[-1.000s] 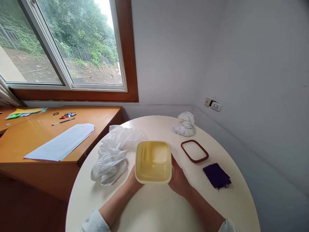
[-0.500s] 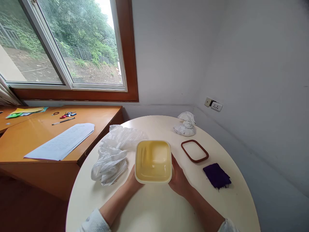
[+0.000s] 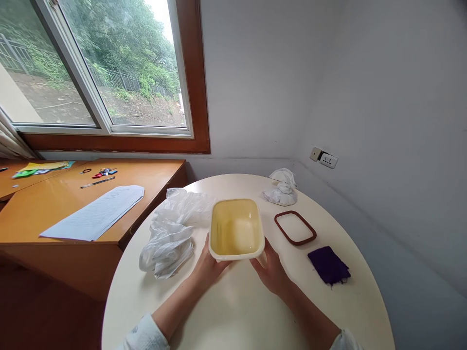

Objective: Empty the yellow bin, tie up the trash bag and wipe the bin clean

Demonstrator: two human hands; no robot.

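Note:
A pale yellow square plastic container [image 3: 236,228] with a whitish rim is held between my two hands above the middle of the round table. Its open top faces me, and nothing shows inside. My left hand [image 3: 209,266] grips its lower left side, with the fingers partly hidden behind it. On the lower right side my right hand [image 3: 270,270] holds it, thumb showing beneath the rim. To the right of the container lies a reddish-brown square ring [image 3: 295,227], with a folded dark purple cloth [image 3: 329,265] nearer to me.
Crumpled clear plastic bags [image 3: 171,233] lie on the left of the white round table [image 3: 241,321]. A knotted white bag [image 3: 282,189] sits at the back right. Left of the table, a wooden desk [image 3: 156,180] carries papers [image 3: 98,211], a pen [image 3: 98,182] and keys [image 3: 105,172].
Both hands have moved the container slightly away from me and to the right. It is tilted more, so the inside far wall looks different. The other things lie as before.

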